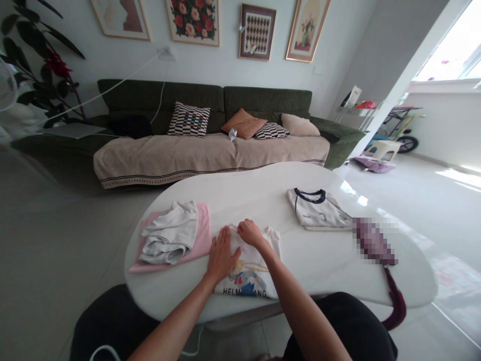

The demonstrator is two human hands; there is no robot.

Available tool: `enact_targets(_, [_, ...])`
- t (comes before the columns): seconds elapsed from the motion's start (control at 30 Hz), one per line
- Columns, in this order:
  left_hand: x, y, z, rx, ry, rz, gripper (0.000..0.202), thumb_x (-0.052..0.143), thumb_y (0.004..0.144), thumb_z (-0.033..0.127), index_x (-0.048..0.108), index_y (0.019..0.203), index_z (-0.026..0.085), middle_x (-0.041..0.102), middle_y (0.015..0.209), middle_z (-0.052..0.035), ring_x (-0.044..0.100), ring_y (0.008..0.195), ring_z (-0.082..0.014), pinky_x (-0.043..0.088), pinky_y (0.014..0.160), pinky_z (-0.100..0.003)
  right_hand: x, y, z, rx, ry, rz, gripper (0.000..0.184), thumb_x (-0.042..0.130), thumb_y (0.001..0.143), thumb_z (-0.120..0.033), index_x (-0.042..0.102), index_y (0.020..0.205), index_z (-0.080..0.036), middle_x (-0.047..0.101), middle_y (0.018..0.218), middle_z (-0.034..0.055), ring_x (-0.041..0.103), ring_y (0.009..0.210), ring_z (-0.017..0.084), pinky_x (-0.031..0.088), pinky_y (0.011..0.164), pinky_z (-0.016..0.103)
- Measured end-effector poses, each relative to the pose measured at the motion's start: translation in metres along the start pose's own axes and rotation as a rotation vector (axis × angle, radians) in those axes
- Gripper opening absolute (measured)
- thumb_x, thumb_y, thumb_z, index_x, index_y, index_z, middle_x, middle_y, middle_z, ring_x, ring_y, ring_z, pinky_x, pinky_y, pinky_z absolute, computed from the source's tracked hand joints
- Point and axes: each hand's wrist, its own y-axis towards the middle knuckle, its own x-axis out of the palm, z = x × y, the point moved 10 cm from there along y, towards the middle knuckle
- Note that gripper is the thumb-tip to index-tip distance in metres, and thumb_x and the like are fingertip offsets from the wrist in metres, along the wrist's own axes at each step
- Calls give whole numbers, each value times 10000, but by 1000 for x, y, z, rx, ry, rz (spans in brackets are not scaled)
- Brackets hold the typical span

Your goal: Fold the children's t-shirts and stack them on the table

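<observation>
The left hand lies flat on the printed T-shirt, thumb wide; the right hand curls its fingers (grip unclear) at the shirt's far edge.

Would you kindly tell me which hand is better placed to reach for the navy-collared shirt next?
Probably the right hand: it is nearer the navy-collared shirt, which lies off to its right. The left hand lies flat on the printed garment, farther away.
</observation>
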Motion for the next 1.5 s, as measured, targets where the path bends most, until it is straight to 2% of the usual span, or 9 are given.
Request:
enact_targets(0.37, [-3,-1,2,0,18,9,670,313,846,439,123,1384,89,213,1433,-126,163,1320,-230,194,1045,-423,-6,-16,6,-21,-49,-20,230,401,832,-156,628,866,-156,600,952,122,538,931,204,390,743,291])
enact_targets(0.57, [-6,0,6,33,41,-3,632,291,855,449,171,1380,117,188,1444,-97,156,1322,-226,192,1045,-427,-26,-46,25,36,-33,83,315,300,887,-201,606,958,-175,606,963,102,547,920,182,391,776,280])
enact_targets(0.73, [-6,-2,8,22,70,3,638,294,849,462,197,1373,110,173,1448,-106,152,1321,-241,192,1042,-436,-14,-102,53,157,-37,277,485,314,888,-360,350,1313,-129,334,1369,136,249,1277,232,253,994,370])
enact_targets(0.87, [-5,1,11,15,86,-13,647,330,834,437,226,1356,68,193,1435,-151,143,1320,-267,174,1040,-459,17,-114,58,204,-26,146,625,285,873,-464,168,1389,-130,170,1438,127,94,1327,221,197,1015,437])
enact_targets(0.97, [-4,9,12,25,84,-94,665,387,804,447,272,1334,63,225,1419,-178,167,1309,-297,164,1031,-498,18,-110,60,211,0,44,631,278,870,-473,128,1396,-159,132,1449,108,69,1330,214,161,1012,492])
enact_targets(1.07, [-8,13,5,-17,22,-156,633,405,801,432,313,1310,67,290,1390,-186,249,1282,-283,248,1012,-451,-2,-119,75,320,10,106,615,319,867,-415,153,1389,-137,178,1435,133,144,1314,232,218,1000,449])
enact_targets(1.23, [-29,-16,-8,-117,16,-6,467,350,841,264,367,1259,57,535,1147,-165,474,1112,-215,356,932,-326,-16,-160,96,555,55,237,352,363,846,-263,491,1121,-85,546,1090,165,520,1013,229,389,825,286])
enact_targets(1.37, [-25,-38,-18,-276,75,-94,385,408,820,247,467,1141,43,573,1060,-189,537,1017,-237,403,827,-305,-8,-169,92,610,104,222,206,413,803,-207,525,961,-137,603,948,120,566,915,218,395,743,271])
enact_targets(1.5, [-16,-32,-25,-356,-206,-218,224,512,744,252,563,914,116,644,917,-129,595,895,-238,421,744,-300,-8,-162,93,597,171,227,177,419,771,-168,535,905,-169,620,898,90,571,887,196,374,718,258])
